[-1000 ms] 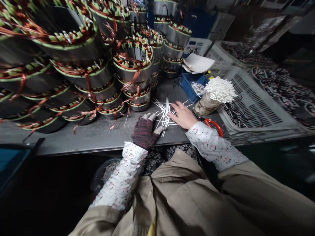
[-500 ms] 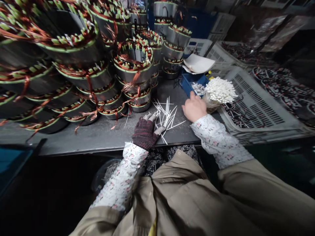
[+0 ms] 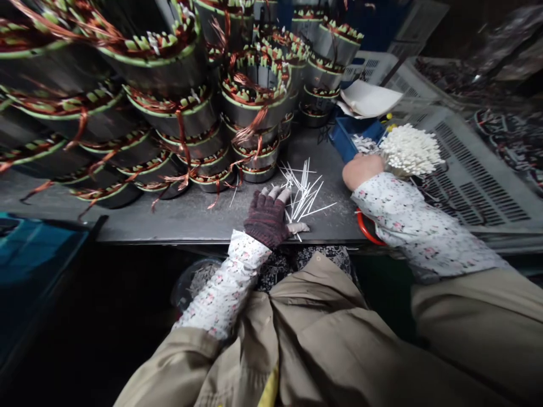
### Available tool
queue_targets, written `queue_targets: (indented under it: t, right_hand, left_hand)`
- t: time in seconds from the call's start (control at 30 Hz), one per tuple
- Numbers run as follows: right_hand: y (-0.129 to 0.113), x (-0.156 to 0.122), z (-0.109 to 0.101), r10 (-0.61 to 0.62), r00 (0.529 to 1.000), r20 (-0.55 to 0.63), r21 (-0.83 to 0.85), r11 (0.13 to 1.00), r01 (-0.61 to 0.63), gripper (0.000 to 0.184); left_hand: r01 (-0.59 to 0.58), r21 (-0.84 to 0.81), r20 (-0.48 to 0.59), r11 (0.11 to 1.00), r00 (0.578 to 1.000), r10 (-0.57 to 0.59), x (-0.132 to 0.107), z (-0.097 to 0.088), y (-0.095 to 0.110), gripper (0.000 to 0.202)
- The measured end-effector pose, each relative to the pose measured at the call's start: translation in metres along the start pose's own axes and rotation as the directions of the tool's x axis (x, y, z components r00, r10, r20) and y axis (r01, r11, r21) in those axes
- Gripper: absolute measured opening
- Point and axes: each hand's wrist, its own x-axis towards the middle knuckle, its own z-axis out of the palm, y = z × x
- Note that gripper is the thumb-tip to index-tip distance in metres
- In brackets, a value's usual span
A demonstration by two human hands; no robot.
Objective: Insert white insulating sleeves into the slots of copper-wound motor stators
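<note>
Reporting from the remote station, grip first: the left hand point(image 3: 268, 217), in a dark maroon knitted fingerless glove, lies flat on the grey metal bench top point(image 3: 169, 217) with its fingers point(image 3: 275, 193) straight and spread, holding nothing. The fingertips touch the near-left edge of the loose scatter of thin white sticks point(image 3: 304, 189). The right hand point(image 3: 362, 169), bare, is curled with the knuckles toward me. Its fingers are hidden, so I cannot tell whether it holds anything. It sits against the base of the tilted bundle of white sticks point(image 3: 410, 150), which splays up and to the right.

Relation noted: the loose sticks lie between the two hands, just right of the left hand. Their long axes run mostly away from me, fanned a little rightward. The left hand is the nearer.

Both arms, in white floral sleeves point(image 3: 237, 271), reach forward over the bench edge, the right one angled inward.

Beyond:
- a blue plastic tray point(image 3: 345, 135) behind the right hand
- a red scissor handle point(image 3: 365, 233) under the right wrist
- stacked grey stators with copper windings point(image 3: 250, 104) to the left
- a white slatted crate point(image 3: 470, 169) to the right
</note>
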Motion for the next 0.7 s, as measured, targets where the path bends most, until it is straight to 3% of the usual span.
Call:
queue_targets:
  t: [0.13, 0.27, 0.37, 0.5, 0.57, 0.7]
  right_hand:
    - [-0.018, -0.035, -0.016, 0.044, 0.999, -0.005, -0.133, 0.99, -0.044, 0.046]
    - [-0.034, -0.056, -0.003, -0.199, 0.979, -0.05, -0.055, 0.979, 0.197, 0.045]
    - [-0.036, -0.04, 0.016, -0.337, 0.935, -0.11, 0.13, 0.928, 0.35, 0.055]
    - [-0.047, 0.007, 0.033, -0.235, 0.972, -0.012, 0.307, 0.924, 0.227, 0.063]
    - [-0.059, 0.025, 0.036, -0.227, 0.974, 0.017, 0.345, 0.915, 0.207, 0.065]
    - [-0.08, 0.029, 0.042, -0.409, 0.913, -0.002, 0.356, 0.853, 0.382, 0.054]
  left_hand:
    - [-0.038, 0.018, 0.049, 0.999, 0.998, 0.037, 0.0, 0.0, -0.001, 0.095]
    - [-0.1, -0.005, 0.03, 0.995, 0.995, 0.1, 0.003, 0.004, -0.006, 0.072]
    - [-0.073, -0.023, 0.03, 0.997, 0.997, 0.074, 0.004, 0.005, -0.003, 0.068]
    - [0.043, 0.032, 0.038, 0.999, 0.998, -0.044, 0.003, 0.008, 0.01, 0.106]
    - [0.032, 0.076, 0.064, 0.997, 0.997, -0.037, 0.004, 0.012, 0.016, 0.114]
    - [-0.025, 0.106, 0.085, 0.994, 0.996, 0.016, 0.011, 0.017, 0.016, 0.107]
